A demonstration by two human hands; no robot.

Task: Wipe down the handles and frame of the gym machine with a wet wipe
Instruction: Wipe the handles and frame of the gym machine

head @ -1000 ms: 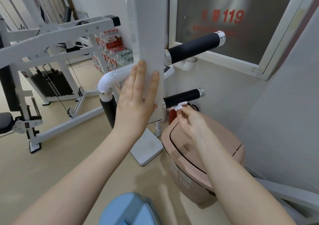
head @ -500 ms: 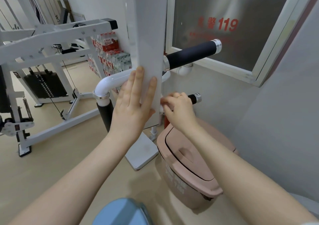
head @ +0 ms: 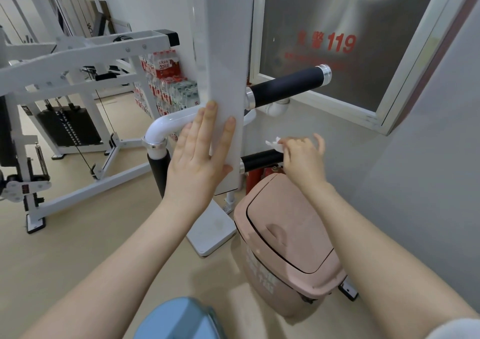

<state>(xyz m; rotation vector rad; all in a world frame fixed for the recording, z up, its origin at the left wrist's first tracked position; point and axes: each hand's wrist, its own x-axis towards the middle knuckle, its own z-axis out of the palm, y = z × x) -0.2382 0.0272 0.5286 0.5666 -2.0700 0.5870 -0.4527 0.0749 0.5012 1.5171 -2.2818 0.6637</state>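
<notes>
Wet wipe (head: 273, 142) is clenched in the right hand (head: 302, 156) over the far end of the lower black handle (head: 261, 159), whose long axis runs left to the white frame post (head: 224, 78). The left hand (head: 198, 154) is laid flat, fingers spread, against that post. Close underneath, a pink bin (head: 285, 240) crowds the beige floor (head: 78, 234).

A single view is given, taken from head height and aimed forward and down along both forearms. The white upright frame (head: 223, 78) is seen at arm's length, close up, just beyond the left grip (head: 197, 151); no second view is offered.
</notes>
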